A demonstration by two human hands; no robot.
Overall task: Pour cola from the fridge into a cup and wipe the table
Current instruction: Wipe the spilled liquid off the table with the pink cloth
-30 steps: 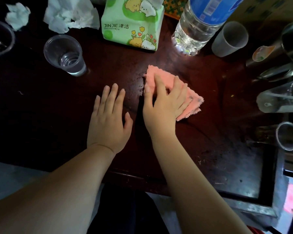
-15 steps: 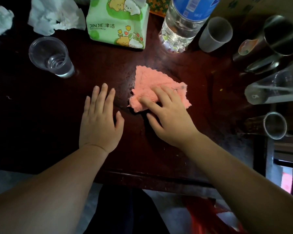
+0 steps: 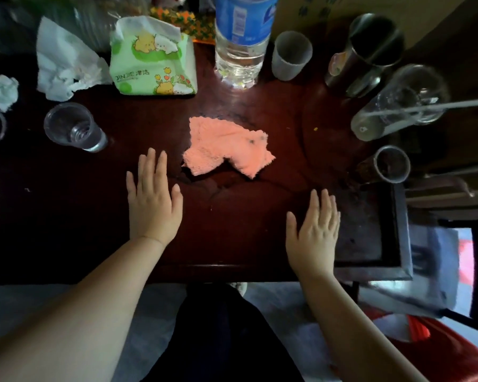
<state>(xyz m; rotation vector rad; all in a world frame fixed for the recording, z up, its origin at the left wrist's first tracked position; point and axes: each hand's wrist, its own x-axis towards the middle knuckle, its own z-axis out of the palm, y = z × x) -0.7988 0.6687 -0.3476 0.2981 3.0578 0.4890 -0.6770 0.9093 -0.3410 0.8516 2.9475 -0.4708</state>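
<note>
Head view: left hand and right hand both lie flat on the table, fingers straight, holding nothing. Pink cloth sits crumpled at 12 o'clock between them, touching neither. No cola in sight. Risk, my judgement: glassware crowds the 2–3 o'clock edge, so a wide rightward wipe could topple the tall glass. Clear cup at 10 o'clock is likewise exposed to a leftward stroke.

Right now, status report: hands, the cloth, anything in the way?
Both hands open: left hand flat on the table, right hand near its front edge. Pink cloth lies crumpled mid-table, untouched. Nothing between hands and cloth.
</note>
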